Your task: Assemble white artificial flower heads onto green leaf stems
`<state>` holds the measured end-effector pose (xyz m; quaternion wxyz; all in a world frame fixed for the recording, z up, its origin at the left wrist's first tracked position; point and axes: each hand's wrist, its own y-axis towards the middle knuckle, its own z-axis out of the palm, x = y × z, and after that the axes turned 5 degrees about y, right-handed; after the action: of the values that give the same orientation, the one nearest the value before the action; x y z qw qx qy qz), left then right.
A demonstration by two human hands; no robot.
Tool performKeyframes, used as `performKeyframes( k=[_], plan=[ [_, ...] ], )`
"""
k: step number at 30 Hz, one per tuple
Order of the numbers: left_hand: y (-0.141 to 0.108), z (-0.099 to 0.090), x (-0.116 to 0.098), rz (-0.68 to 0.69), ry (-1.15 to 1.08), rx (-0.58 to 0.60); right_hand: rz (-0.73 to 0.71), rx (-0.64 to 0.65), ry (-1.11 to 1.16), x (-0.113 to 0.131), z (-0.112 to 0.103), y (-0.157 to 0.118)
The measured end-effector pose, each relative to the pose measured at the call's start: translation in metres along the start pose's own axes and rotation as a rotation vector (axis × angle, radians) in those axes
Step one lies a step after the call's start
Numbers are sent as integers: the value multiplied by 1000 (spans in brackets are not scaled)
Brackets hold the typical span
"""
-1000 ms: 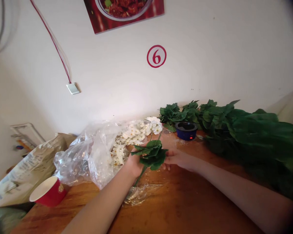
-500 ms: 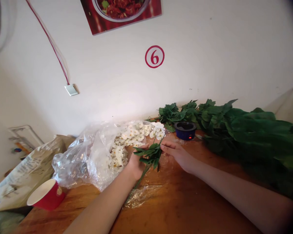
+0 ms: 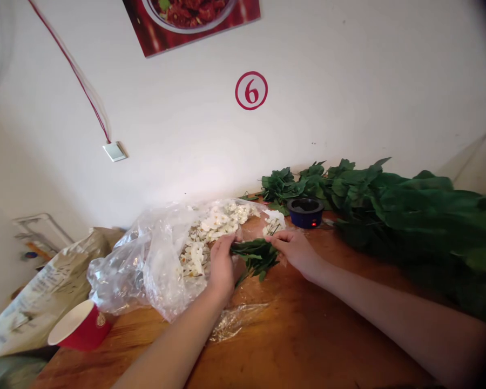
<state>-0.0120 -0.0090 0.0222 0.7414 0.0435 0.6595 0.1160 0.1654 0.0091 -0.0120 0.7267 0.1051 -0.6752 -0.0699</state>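
Observation:
My left hand [image 3: 222, 265] is closed around the base of an artificial green leaf sprig [image 3: 257, 256], its thumb up and its lower stem mostly hidden. The leaves spread to the right over the table. Opposite it, my right hand [image 3: 295, 251] pinches with thumb and fingertips at the sprig's upper end, where thin dark stems meet a white flower cluster [image 3: 274, 220]. How the flower and leaves join is too small to make out. Beyond my left hand, more white artificial flowers [image 3: 194, 258] lie partly inside a clear plastic bag [image 3: 162, 275].
A small dark blue pot [image 3: 305, 216] with a lit red light stands behind my right hand. Green artificial leaves [image 3: 409, 210] pile along the right. A red paper cup [image 3: 85, 327] lies tilted at the left on the wooden table [image 3: 308, 335], near crumpled clear film [image 3: 235, 321].
The leaf sprig has swung from upright-slanting to more level, pointing right. My left hand has turned thumb-up, and the white flower cluster has shifted right with my right hand's fingers.

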Motion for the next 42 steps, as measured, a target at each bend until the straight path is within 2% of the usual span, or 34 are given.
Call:
performKeyframes(
  k=[2, 4, 5, 10, 13, 19, 24, 26, 28, 30, 32, 35, 37, 39, 42],
  plan=[
    [-8, 0, -11, 303, 209, -35, -13, -23, -44, 0, 0, 0],
    [-17, 2, -20, 437, 364, 87, -20, -24, -72, 1, 0, -1],
    [-22, 2, -23, 449, 417, 178, -21, -18, -81, 2, 0, -1],
    [-34, 1, -30, 494, 592, 428, -8, 25, -110, 1, -1, -2],
    [-34, -2, -29, 489, 659, 523, -29, 18, -126, 0, -2, -1],
    [-27, 0, -21, 280, 607, 464, -18, -46, -193, -1, -3, -1],
    [-14, 5, -12, -97, 404, 516, 2, -64, -202, 1, -3, -1],
    [-9, 5, -7, -145, 405, 480, -8, -76, -229, 2, -3, -2],
    [-5, 4, -2, -71, 446, 387, -21, -82, -260, 3, -3, -3],
    [-3, 2, 2, 73, 524, 289, -17, -79, -260, 3, -3, -3],
    [-3, 1, 4, 231, 613, 245, -12, -69, -243, 3, -3, -4],
    [-5, 1, 4, 410, 750, 298, -31, -62, -254, 3, -1, -6],
    [-5, 0, 3, 474, 844, 347, -32, -67, -273, 6, 0, -8],
    [-5, -2, 4, 490, 895, 382, -9, -78, -279, 9, 2, -10],
    [-3, -3, 5, 454, 855, 412, 5, -85, -293, 13, 4, -13]
  ],
)
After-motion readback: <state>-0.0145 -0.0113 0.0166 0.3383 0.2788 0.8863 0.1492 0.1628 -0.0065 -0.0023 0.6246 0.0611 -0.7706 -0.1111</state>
